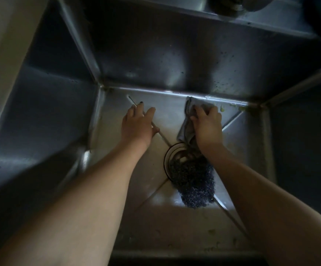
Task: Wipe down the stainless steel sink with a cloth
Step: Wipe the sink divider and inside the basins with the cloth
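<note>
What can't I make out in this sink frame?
Head view only:
- The cloth: its middle is covered by the right hand.
- The drain: mostly hidden under the dark scrubber and the right wrist.
- The fixture at the top: cut off by the frame edge.
- The sink: side walls too dark to judge dirt.
</note>
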